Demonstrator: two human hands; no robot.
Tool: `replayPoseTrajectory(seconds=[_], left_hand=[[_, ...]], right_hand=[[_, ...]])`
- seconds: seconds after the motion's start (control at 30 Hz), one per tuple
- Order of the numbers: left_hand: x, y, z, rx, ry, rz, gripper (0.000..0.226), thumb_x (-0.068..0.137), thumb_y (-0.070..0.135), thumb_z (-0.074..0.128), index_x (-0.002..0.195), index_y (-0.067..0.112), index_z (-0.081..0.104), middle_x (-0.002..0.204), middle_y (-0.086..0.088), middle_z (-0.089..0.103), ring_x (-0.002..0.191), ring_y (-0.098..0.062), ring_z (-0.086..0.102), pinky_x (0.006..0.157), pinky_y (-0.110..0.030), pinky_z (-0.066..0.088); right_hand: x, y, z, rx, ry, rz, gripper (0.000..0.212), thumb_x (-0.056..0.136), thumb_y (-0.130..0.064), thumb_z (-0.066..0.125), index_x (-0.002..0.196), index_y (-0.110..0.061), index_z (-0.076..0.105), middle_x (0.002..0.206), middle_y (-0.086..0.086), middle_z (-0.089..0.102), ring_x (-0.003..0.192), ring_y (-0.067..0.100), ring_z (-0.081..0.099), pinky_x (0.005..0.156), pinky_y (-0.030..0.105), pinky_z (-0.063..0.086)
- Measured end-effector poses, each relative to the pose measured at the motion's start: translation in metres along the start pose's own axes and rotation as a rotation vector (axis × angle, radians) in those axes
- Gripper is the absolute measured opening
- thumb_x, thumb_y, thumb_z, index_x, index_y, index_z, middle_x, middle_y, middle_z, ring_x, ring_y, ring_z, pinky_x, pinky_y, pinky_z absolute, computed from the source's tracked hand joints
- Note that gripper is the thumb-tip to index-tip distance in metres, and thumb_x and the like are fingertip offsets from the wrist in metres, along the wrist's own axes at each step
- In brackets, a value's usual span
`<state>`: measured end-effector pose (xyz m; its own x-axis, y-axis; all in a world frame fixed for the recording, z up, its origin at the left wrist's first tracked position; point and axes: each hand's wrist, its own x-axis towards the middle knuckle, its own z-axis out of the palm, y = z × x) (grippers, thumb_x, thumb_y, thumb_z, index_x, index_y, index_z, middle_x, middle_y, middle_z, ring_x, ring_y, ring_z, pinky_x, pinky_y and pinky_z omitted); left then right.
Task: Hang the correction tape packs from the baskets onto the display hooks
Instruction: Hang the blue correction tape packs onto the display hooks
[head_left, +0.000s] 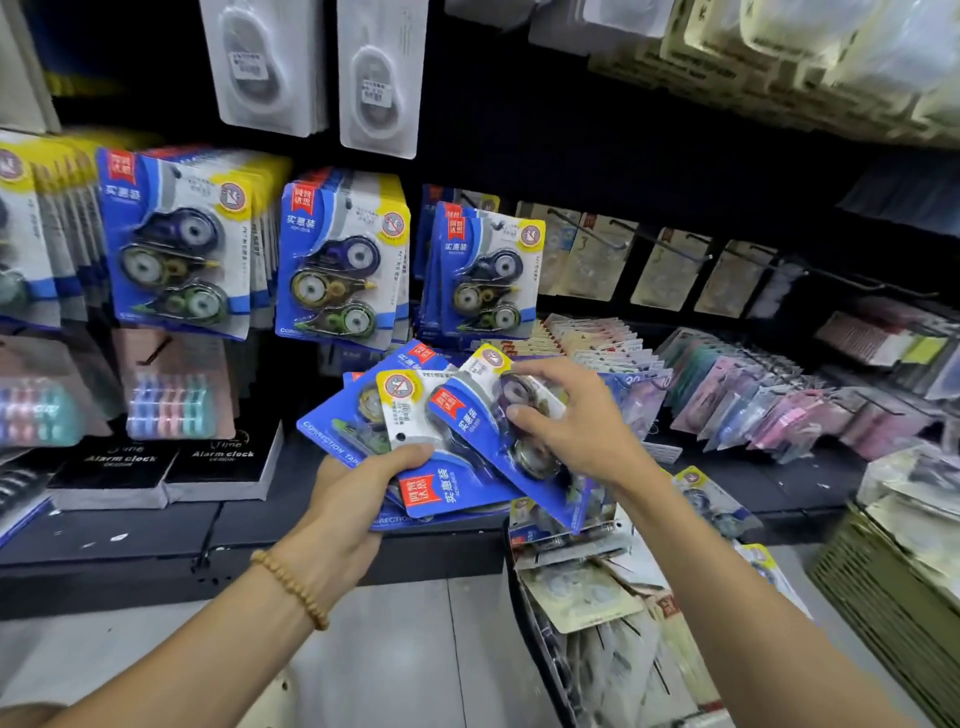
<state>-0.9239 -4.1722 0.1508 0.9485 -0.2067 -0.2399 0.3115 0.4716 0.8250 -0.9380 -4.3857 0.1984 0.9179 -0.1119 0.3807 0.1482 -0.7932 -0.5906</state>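
My left hand (353, 491) grips a fanned stack of blue correction tape packs (363, 415) from below, thumb across their lower edge. My right hand (566, 421) pinches the top pack (470, 421) by its clear blister, fingers curled over the tape wheels. Both hands are in front of the display, below the hooks. Three rows of the same blue packs hang on hooks above: a left row (176, 239), a middle row (337, 260) and a shorter right row (485, 270). A dark basket (524, 613) with more packs stands below my right forearm.
Bare black hooks (670, 249) stick out to the right of the hung packs. Black alarm clock boxes (223, 467) stand on the shelf at left. Pastel packs (769, 395) fill the right shelf. A green crate (893, 587) sits at far right.
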Motion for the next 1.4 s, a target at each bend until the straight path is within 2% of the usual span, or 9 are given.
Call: replayPoseTrajectory(seconds=[0.1, 0.17, 0.23, 0.33, 0.4, 0.73, 0.97, 1.17, 1.4], left_hand=[[0.002, 0.003, 0.006, 0.011, -0.055, -0.01, 0.027, 0.082, -0.004, 0.072, 0.106, 0.008, 0.07, 0.097, -0.013, 0.078, 0.07, -0.022, 0.076, 0.06, -0.035, 0.063], [0.006, 0.005, 0.014, 0.046, -0.078, 0.003, 0.031, 0.08, -0.003, 0.074, 0.108, 0.008, 0.07, 0.099, -0.013, 0.078, 0.075, -0.023, 0.076, 0.063, -0.035, 0.064], [0.013, 0.003, 0.023, 0.087, -0.063, 0.026, 0.032, 0.079, -0.002, 0.076, 0.108, 0.009, 0.07, 0.098, -0.012, 0.078, 0.077, -0.025, 0.076, 0.064, -0.037, 0.064], [0.026, -0.004, 0.036, 0.145, -0.014, 0.05, 0.031, 0.08, -0.002, 0.078, 0.107, 0.012, 0.07, 0.096, -0.009, 0.079, 0.081, -0.027, 0.076, 0.074, -0.042, 0.062], [0.037, -0.009, 0.042, 0.211, 0.026, 0.078, 0.033, 0.078, -0.002, 0.08, 0.104, 0.014, 0.07, 0.094, -0.007, 0.079, 0.083, -0.027, 0.076, 0.077, -0.044, 0.061], [0.061, -0.018, 0.042, 0.235, 0.119, 0.085, 0.033, 0.081, -0.003, 0.076, 0.108, 0.014, 0.069, 0.096, -0.008, 0.079, 0.084, -0.029, 0.076, 0.079, -0.043, 0.059], [0.054, -0.015, 0.041, 0.244, 0.153, 0.076, 0.035, 0.079, -0.003, 0.079, 0.107, 0.014, 0.069, 0.095, -0.007, 0.079, 0.085, -0.029, 0.077, 0.081, -0.044, 0.06], [0.037, -0.017, 0.041, 0.238, 0.193, 0.074, 0.035, 0.08, -0.002, 0.078, 0.11, 0.013, 0.068, 0.093, -0.006, 0.079, 0.081, -0.027, 0.077, 0.072, -0.039, 0.06], [0.029, -0.014, 0.041, 0.226, 0.226, 0.075, 0.037, 0.08, 0.0, 0.079, 0.112, 0.013, 0.068, 0.093, -0.006, 0.079, 0.079, -0.026, 0.077, 0.063, -0.035, 0.058]], right_hand=[[0.004, 0.009, -0.026, 0.105, -0.156, 0.201, 0.04, 0.082, -0.03, 0.083, 0.113, -0.033, 0.058, 0.112, -0.019, 0.062, 0.092, -0.013, 0.057, 0.082, 0.006, 0.042], [0.006, 0.024, -0.034, 0.171, -0.201, 0.315, 0.04, 0.072, -0.051, 0.086, 0.1, -0.032, 0.065, 0.109, -0.014, 0.071, 0.088, -0.011, 0.063, 0.088, 0.014, 0.05], [0.012, 0.04, -0.037, 0.128, -0.153, 0.361, 0.075, 0.048, -0.076, 0.083, 0.094, -0.017, 0.074, 0.093, -0.002, 0.077, 0.084, 0.01, 0.071, 0.085, 0.031, 0.056], [0.026, 0.054, -0.041, 0.185, 0.01, 0.377, 0.053, 0.058, -0.058, 0.09, 0.075, -0.013, 0.068, 0.059, -0.011, 0.064, 0.057, 0.005, 0.059, 0.055, 0.019, 0.044], [0.041, 0.061, -0.044, 0.233, 0.136, 0.323, 0.033, 0.069, -0.038, 0.092, 0.07, -0.021, 0.064, 0.057, -0.012, 0.064, 0.05, -0.001, 0.058, 0.051, 0.019, 0.042], [0.139, 0.059, -0.022, 0.359, 0.321, 0.185, 0.045, 0.076, -0.046, 0.085, 0.1, -0.022, 0.055, 0.099, -0.007, 0.065, 0.089, 0.01, 0.065, 0.073, 0.029, 0.053], [0.16, 0.044, -0.01, 0.357, 0.318, 0.184, 0.043, 0.081, -0.047, 0.08, 0.102, -0.021, 0.053, 0.094, -0.011, 0.061, 0.086, 0.008, 0.06, 0.064, 0.022, 0.043], [0.163, 0.043, -0.01, 0.304, 0.271, 0.171, 0.045, 0.083, -0.049, 0.076, 0.11, -0.021, 0.052, 0.107, -0.004, 0.063, 0.1, 0.018, 0.062, 0.083, 0.037, 0.052], [0.163, 0.042, -0.007, 0.249, 0.224, 0.107, 0.04, 0.09, -0.044, 0.071, 0.111, -0.016, 0.05, 0.096, -0.009, 0.056, 0.103, 0.022, 0.059, 0.085, 0.041, 0.05]])
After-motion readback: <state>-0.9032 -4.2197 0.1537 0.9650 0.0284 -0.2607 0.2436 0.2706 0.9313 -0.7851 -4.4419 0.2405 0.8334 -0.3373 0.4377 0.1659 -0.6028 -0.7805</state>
